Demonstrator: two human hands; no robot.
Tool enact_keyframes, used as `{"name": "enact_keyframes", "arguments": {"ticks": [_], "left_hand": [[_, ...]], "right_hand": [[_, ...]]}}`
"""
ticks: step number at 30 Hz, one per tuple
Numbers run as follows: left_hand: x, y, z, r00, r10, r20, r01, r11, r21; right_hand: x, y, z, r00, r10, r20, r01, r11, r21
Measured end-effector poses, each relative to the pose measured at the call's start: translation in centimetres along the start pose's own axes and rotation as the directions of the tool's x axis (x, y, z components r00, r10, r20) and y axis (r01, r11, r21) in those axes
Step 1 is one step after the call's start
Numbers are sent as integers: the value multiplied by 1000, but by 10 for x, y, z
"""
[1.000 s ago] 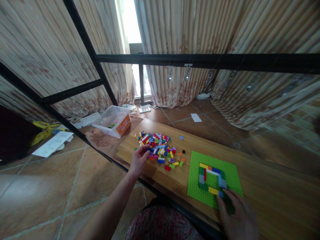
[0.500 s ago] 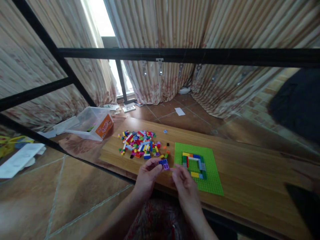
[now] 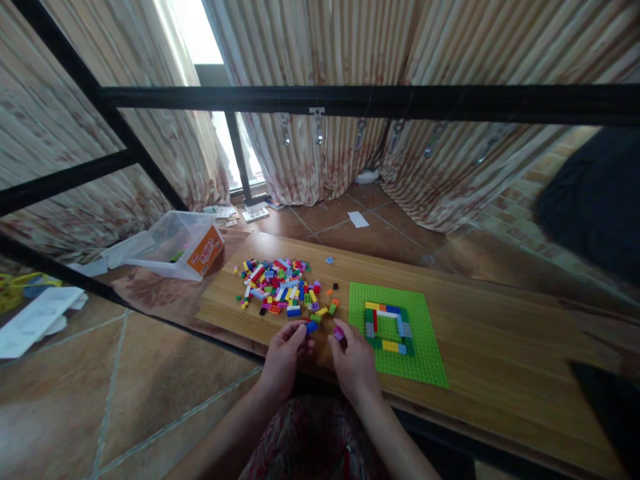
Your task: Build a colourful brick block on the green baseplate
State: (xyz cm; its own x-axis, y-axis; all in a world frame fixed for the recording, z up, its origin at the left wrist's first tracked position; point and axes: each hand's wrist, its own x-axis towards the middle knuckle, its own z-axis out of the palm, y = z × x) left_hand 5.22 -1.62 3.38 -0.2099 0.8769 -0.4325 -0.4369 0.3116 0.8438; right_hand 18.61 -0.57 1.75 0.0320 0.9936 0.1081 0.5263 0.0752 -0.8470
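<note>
left hand (image 3: 283, 357) pinches blue brick (image 3: 312, 327) at its two o'clock; right hand (image 3: 355, 363) grips purple brick (image 3: 339, 333) at its eleven o'clock, green baseplate (image 3: 427, 357) at its two.

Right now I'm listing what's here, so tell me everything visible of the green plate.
The green plate is thin, roughly square, covered in small studs, and looks like plastic. It lies flat on the wooden table, right of the loose bricks. A rectangular brick ring in mixed colours sits near its middle, with bare studs inside and outside. The right hand hides part of its near-left edge; whether it touches cannot be told.
</note>
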Motion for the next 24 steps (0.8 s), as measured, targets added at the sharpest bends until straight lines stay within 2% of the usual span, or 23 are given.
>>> {"name": "enact_keyframes", "arguments": {"ticks": [4,10,13,17,20,24], "left_hand": [[2,2,-7,999,-42,-24,43,998,39],[5,4,-8,1000,-30,-6,30,994,102],[3,3,-2,996,-65,56,56,987,150],[-3,-2,11,974,-132,183,96,976,196],[-5,-9,23,952,-176,249,120,967,227],[-6,-19,40,926,-213,312,125,952,280]], "right_hand": [[19,-2,12,999,-43,1,43,996,-79],[13,-8,11,994,-105,8,104,991,83],[0,-12,0,988,-155,20,153,984,91],[-15,-10,-19,979,-180,100,171,981,92],[-22,0,-36,978,-161,135,152,985,78],[-24,18,-62,980,-155,124,155,988,10]]}}
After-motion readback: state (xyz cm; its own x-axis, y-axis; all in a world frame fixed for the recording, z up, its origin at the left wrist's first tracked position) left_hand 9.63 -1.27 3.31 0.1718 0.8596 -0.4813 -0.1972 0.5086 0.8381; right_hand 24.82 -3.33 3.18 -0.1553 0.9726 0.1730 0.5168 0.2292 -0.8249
